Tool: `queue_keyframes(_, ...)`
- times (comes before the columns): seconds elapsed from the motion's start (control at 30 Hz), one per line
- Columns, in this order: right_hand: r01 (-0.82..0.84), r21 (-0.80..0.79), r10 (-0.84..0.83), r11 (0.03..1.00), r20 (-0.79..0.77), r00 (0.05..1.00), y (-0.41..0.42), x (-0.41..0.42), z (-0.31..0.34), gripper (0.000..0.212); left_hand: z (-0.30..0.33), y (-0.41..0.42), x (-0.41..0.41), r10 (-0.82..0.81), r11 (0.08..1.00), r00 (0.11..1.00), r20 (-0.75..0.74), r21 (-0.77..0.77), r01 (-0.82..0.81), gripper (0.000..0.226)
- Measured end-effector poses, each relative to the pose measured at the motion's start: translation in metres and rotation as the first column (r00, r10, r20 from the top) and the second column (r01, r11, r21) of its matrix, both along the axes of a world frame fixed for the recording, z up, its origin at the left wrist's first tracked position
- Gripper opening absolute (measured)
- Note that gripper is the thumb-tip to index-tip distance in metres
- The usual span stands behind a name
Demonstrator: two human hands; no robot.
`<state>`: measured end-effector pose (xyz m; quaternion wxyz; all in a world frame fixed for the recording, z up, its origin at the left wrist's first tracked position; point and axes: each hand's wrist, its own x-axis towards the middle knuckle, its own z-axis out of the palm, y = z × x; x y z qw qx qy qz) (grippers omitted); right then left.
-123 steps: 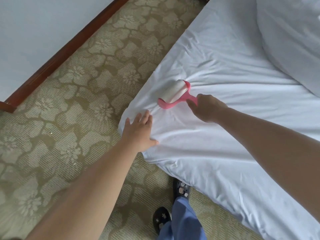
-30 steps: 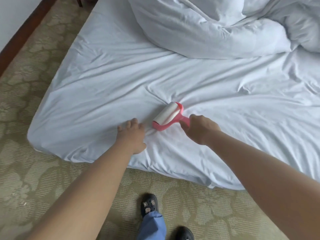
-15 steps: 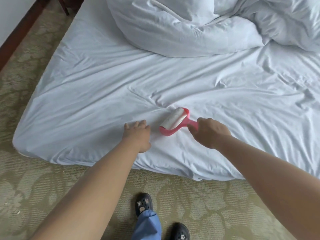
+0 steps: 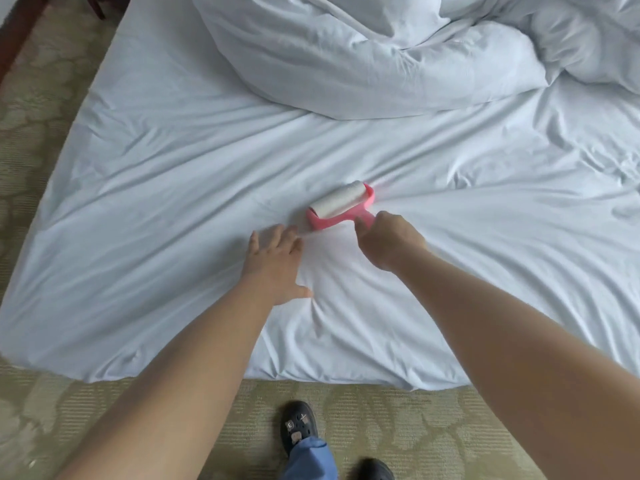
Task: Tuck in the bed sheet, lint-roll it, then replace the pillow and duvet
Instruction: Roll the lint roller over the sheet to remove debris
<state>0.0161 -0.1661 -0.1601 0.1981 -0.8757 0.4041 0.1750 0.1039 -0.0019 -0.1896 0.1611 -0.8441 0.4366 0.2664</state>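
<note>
A white bed sheet [image 4: 166,188] covers the mattress, creased in long folds. My right hand [image 4: 389,242] grips the handle of a pink lint roller [image 4: 341,206], whose white roll lies on the sheet near the bed's middle. Just left of it, my left hand [image 4: 275,263] presses flat on the sheet with fingers spread. A bunched white duvet [image 4: 363,60] sits piled at the far side of the bed. No pillow can be told apart from it.
Patterned olive carpet [image 4: 433,427] runs along the bed's near edge and left side. My dark shoes [image 4: 298,424] and blue trouser leg stand close to the mattress edge. Dark wooden trim [image 4: 15,36] shows at the top left.
I have moved from the bed's corner along its edge. The roller has rolled farther onto the sheet, away from me. My left hand has slid forward and spread flat.
</note>
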Motion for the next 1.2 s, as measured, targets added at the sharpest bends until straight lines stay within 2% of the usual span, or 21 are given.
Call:
queue_keyframes(0.17,0.028,0.004,-0.028,1.0,0.032,0.999,-0.002,0.047,-0.009,0.055,-0.004,-0.005,0.04,-0.053,0.998,0.999,-0.009,0.022,0.053,0.1)
queue_keyframes(0.37,0.038,0.003,-0.038,0.999,0.033,0.999,-0.007,0.071,-0.012,0.057,-0.012,-0.017,0.056,0.065,0.997,0.995,0.072,0.035,-0.067,0.108)
queue_keyframes(0.5,0.041,-0.004,-0.04,0.999,0.036,0.999,-0.004,0.061,-0.012,0.057,-0.015,-0.013,0.046,0.123,0.992,0.991,0.054,-0.003,-0.123,0.098)
queue_keyframes(0.73,0.038,-0.009,-0.038,0.999,0.005,0.999,0.007,0.006,-0.006,0.055,-0.014,0.014,0.015,0.172,0.984,0.985,-0.007,-0.054,-0.172,0.068)
queue_keyframes(0.97,0.073,-0.012,-0.074,0.997,-0.032,0.997,0.03,-0.08,0.007,0.055,0.008,0.033,-0.046,0.131,0.991,0.991,-0.038,-0.005,-0.132,0.076)
queue_keyframes(1.2,0.031,-0.004,-0.031,1.0,-0.099,0.995,0.036,-0.139,0.021,0.053,0.019,0.03,-0.097,0.069,0.997,0.998,0.009,0.018,-0.069,0.046)
